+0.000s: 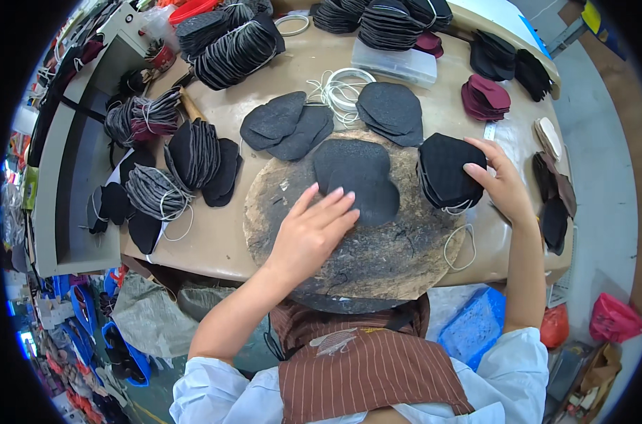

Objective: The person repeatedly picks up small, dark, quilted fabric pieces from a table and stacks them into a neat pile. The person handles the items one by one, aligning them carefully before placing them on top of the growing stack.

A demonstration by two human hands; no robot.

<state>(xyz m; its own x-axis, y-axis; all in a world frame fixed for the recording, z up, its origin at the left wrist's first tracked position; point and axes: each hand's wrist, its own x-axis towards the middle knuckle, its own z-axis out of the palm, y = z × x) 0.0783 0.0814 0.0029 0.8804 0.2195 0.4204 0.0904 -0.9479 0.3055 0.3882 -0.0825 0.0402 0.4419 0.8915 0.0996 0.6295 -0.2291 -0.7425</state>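
My left hand (312, 230) spreads flat on perhaps two dark pieces (360, 173) atop one round block (384, 265); my right hand (503, 182) grips one black stack (448, 169).

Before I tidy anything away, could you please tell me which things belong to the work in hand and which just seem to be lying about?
In hand, judging by contact:
- black pieces under the left hand
- black stack, touched by the right hand
- worn round block beneath the pieces

Probably just lying about:
- clear plastic box
- pink bag
- red bag
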